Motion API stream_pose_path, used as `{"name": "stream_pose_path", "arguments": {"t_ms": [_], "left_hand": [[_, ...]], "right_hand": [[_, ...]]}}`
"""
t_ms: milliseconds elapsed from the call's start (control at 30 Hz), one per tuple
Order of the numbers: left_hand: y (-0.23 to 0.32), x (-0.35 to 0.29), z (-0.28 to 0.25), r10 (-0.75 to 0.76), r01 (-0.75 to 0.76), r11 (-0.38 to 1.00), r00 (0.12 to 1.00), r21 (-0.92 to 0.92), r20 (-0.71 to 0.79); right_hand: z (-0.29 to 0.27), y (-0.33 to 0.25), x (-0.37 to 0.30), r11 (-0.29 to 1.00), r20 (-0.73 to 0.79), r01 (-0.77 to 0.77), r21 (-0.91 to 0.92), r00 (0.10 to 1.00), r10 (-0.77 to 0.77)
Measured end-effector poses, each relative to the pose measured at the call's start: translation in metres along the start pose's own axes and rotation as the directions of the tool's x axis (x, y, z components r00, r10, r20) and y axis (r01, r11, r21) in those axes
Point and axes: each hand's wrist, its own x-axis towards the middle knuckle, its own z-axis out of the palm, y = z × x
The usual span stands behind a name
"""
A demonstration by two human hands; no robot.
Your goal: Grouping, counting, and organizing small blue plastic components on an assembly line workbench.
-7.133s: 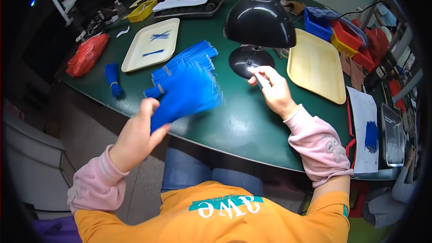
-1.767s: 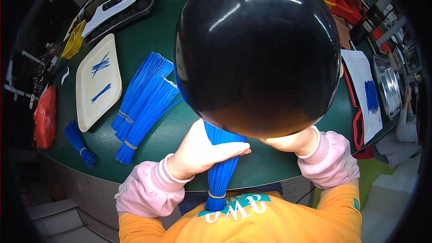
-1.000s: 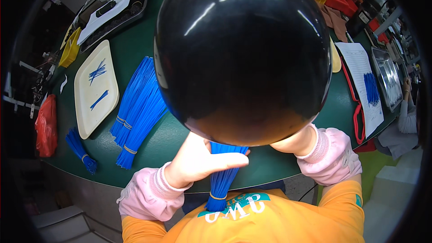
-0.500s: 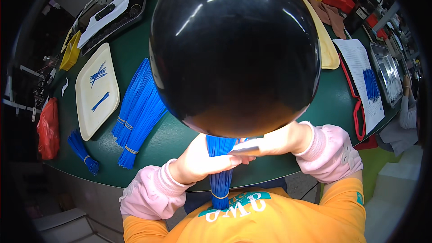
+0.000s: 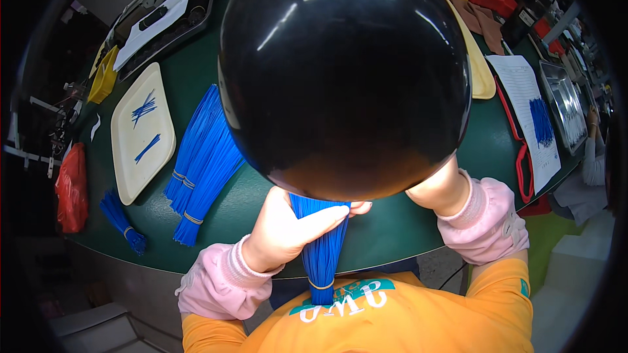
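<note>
A bundle of thin blue wires [image 5: 324, 255], tied near its lower end with a band, is held upright in front of my body. My left hand [image 5: 282, 227] is closed round its upper part, the thumb lying across the wires. To the right, my right hand [image 5: 443, 189] reaches under a glossy black dome [image 5: 347, 85] like a lamp shade. The dome hides its fingers and anything in them, and also covers the top of the held bundle. Larger tied bundles of blue wires [image 5: 212, 173] lie on the green table left of my left hand.
Farther left are a smaller wire bundle [image 5: 124, 223], a cream tray [image 5: 127, 163] with a few wires, and a red plastic bag [image 5: 70, 189]. On the right lie a paper sheet [image 5: 520, 82] with short blue wires [image 5: 541, 121] and a metal tray [image 5: 562, 98].
My right hand has moved right and up from the bundle, under the dome; the flat metallic thing it held is out of sight. My left hand keeps hold, and the wires' upper part fans wider.
</note>
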Motion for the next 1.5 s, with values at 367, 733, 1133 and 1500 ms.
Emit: {"name": "stream_pose_path", "arguments": {"t_ms": [367, 733, 1133, 1500], "left_hand": [[-0.002, 0.003, -0.003, 0.047, -0.039, 0.987, 0.998, 0.157, -0.049], [-0.009, 0.003, -0.007, 0.095, -0.081, 0.954, 0.995, 0.288, -0.035], [-0.005, -0.002, 0.001, 0.131, -0.1, 0.941, 0.988, 0.324, -0.077], [-0.01, -0.005, -0.005, 0.179, -0.137, 0.914, 0.981, 0.383, -0.077]], "right_hand": [[0.0, -0.008, -0.006, 0.994, 0.187, -0.109, 0.019, 0.977, 0.104], [0.006, -0.005, -0.011, 0.964, 0.103, -0.136, 0.23, 0.988, 0.115], [0.006, -0.005, -0.014, 0.953, 0.064, -0.164, 0.256, 0.986, 0.152], [0.007, -0.008, -0.014, 0.947, 0.167, -0.238, 0.214, 0.964, 0.204]]}}
